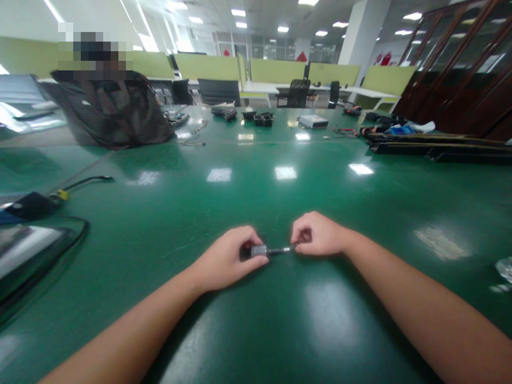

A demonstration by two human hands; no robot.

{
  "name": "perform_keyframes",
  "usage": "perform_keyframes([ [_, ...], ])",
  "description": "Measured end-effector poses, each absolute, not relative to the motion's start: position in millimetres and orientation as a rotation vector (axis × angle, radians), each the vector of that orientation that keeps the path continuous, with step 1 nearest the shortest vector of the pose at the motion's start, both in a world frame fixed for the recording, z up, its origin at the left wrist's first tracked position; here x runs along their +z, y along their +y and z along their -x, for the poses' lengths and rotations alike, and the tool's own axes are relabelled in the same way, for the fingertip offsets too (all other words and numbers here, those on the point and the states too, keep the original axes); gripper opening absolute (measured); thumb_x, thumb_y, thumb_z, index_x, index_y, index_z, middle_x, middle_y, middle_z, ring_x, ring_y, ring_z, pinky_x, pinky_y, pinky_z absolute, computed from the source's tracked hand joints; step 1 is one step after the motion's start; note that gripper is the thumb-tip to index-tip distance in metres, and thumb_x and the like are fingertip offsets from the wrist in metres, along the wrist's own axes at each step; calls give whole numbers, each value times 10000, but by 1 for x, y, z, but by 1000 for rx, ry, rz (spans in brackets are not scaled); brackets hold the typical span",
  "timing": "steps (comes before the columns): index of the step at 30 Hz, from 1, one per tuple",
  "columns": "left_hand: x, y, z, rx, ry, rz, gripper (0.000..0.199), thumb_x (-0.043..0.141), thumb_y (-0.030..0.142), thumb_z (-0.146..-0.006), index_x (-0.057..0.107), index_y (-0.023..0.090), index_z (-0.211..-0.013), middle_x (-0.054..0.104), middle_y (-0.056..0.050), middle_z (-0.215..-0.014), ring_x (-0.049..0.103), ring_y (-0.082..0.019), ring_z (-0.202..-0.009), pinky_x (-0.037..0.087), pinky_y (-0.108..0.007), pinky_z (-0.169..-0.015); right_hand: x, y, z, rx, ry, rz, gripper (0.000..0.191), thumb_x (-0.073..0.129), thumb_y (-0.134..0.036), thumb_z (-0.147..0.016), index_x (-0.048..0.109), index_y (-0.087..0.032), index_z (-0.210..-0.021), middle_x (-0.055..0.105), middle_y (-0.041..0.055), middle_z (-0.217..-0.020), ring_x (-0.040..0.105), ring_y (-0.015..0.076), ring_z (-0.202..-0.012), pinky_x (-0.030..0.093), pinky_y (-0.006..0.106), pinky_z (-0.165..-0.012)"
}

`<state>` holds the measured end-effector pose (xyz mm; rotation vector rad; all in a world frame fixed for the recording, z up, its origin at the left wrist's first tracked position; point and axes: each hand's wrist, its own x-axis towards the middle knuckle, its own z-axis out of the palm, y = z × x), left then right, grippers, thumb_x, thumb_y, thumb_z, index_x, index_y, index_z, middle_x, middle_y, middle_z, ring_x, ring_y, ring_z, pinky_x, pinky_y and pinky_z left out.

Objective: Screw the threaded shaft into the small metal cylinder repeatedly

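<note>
Low over the green tabletop (256, 197), my left hand (234, 256) is closed around a small grey metal cylinder (260, 250). A thin metal shaft (280, 250) extends from the cylinder toward the right. At the far end of that shaft, the thumb and fingers of my right hand (318, 234) are pinched together around something small and dark that I cannot make out. The shaft lies roughly level between the two hands.
Cables (90, 181) and a pale flat device (32, 245) lie at the left. A large dark bag (120, 112) stands at the back left. Further back are a silver box (313, 121) and several tools. Long black strips (436, 146) lie at the right, a clear object (504, 268) nearer.
</note>
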<state>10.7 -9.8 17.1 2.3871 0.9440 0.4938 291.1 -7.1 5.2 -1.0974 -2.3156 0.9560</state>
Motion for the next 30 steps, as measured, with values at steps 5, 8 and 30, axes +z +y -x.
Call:
perform_keyframes([
  [5,12,-7,-11,501,960,-2378,241,702,420,-859,644,195,-924,656,-17,-870,607,-177,-770,457,-287,-688,1,-13,-271,901,-2323,1007,86,730,-202,-759,767,-144,-810,668,5,-689,561,103,-586,419,222,-572],
  [8,9,-5,-11,509,960,-2390,231,742,341,-810,645,203,-968,657,-14,-897,610,-178,-792,459,-284,-696,-4,-20,-252,737,-2277,997,105,737,-232,-801,780,-159,-861,687,19,-744,583,117,-645,417,238,-612],
  [30,9,-3,-14,487,939,-2423,200,678,379,-874,633,196,-940,655,-19,-886,609,-185,-799,446,-295,-719,-12,-21,-250,584,-2301,956,120,731,-194,-803,738,-187,-923,709,5,-842,617,134,-735,428,263,-738],
])
